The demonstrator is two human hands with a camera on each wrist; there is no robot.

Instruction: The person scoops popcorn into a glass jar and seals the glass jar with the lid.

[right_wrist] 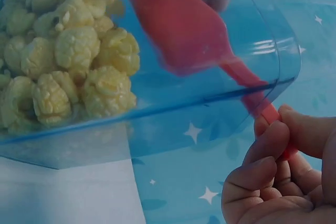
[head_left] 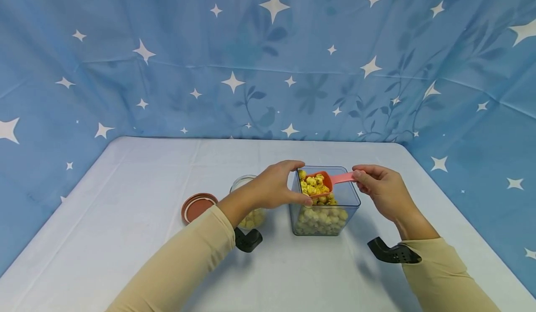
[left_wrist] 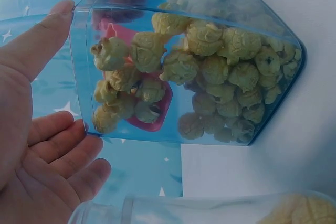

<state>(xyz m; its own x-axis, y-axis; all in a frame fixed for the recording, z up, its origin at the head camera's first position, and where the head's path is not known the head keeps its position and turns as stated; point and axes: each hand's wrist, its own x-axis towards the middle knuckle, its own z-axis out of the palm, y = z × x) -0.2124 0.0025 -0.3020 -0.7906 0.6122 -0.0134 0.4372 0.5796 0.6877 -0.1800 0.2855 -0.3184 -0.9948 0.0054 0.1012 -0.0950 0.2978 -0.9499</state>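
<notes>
A clear square-sided container holds popcorn in its lower part. My left hand spans its left side, thumb and fingertips on the rim at two corners. In the left wrist view, the other fingers of that left hand lie loosely beside the wall. My right hand pinches the handle of a red-pink scoop between thumb and forefinger, at the container's right rim. Popcorn fills the scoop's bowl, which is inside the container's upper left part. Through the wall, the right wrist view shows the underside of the scoop.
Behind my left forearm stands a clear jar with some popcorn in it, partly hidden. A reddish-brown round lid lies left of it on the white-covered table. A blue star-patterned curtain hangs behind.
</notes>
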